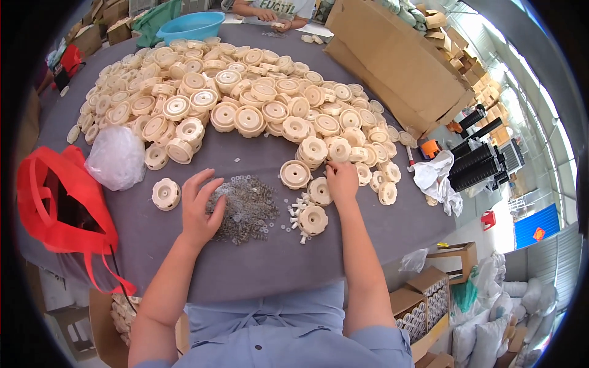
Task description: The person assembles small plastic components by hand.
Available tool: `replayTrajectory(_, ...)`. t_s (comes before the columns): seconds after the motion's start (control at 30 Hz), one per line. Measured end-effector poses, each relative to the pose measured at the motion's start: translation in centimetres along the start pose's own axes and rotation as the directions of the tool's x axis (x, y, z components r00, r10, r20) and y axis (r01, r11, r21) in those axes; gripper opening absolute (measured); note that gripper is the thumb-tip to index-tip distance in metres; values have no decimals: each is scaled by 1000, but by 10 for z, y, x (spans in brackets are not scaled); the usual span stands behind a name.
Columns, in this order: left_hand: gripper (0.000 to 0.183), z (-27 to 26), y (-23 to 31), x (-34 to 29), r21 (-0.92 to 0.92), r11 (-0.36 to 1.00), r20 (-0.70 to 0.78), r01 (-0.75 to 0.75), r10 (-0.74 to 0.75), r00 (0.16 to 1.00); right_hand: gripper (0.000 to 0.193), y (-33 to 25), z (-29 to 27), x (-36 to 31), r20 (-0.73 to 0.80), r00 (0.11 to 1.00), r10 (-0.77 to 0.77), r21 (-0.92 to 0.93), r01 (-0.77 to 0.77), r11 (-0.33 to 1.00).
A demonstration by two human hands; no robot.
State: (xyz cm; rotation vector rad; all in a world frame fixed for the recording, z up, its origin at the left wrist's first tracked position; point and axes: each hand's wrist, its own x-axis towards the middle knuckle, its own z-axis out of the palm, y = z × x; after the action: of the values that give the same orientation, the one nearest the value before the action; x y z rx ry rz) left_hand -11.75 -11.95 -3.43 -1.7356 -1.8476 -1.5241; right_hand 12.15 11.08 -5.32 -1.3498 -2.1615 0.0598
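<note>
My left hand point(201, 211) hovers at the left edge of a heap of small metal springs and clear washers point(248, 205), fingers curved and apart, holding nothing I can see. A lone cream plastic wheel point(165, 194) lies to its left. My right hand point(342, 183) has its fingers closed at the near edge of a cream plastic wheel point(338, 149), at the front of a large pile of such wheels point(251, 92); the fingertips are partly hidden. Beside this hand lie more wheels point(313, 220) and several small white plastic pegs point(298, 211).
The dark grey cloth point(276, 264) covers the table. On the left are a red bag point(61, 202) and a bundled clear plastic bag point(116, 158). A blue basin point(191, 26) and a co-worker's hands point(270, 17) are at the far side. A big cardboard box point(399, 61) stands at the right.
</note>
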Motion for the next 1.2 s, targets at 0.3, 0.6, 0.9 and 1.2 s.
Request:
replayTrajectory(0.3, 32, 0, 6, 2, -67, 997, -13, -28, 27, 1000, 11, -25, 9, 24, 169, 980, 105, -454, -17, 891)
replayTrajectory(0.6, 30, -4, 7, -2, -173, 977, 6, 122, -123, 992, 14, -30, -11, 15, 248, 908, 337, -233, -282, 931)
replayTrajectory(0.9, 26, 2, 11, -1, -205, 976, 22, 76, -73, 997, 12, -33, -32, -44, 112, 928, 356, 810, -293, 509)
replayTrajectory(1.2, 24, 4, 7, 3, -107, 994, 32, -12, 16, 999, 17, -55, -45, -68, 132, 952, 275, 875, -242, 420)
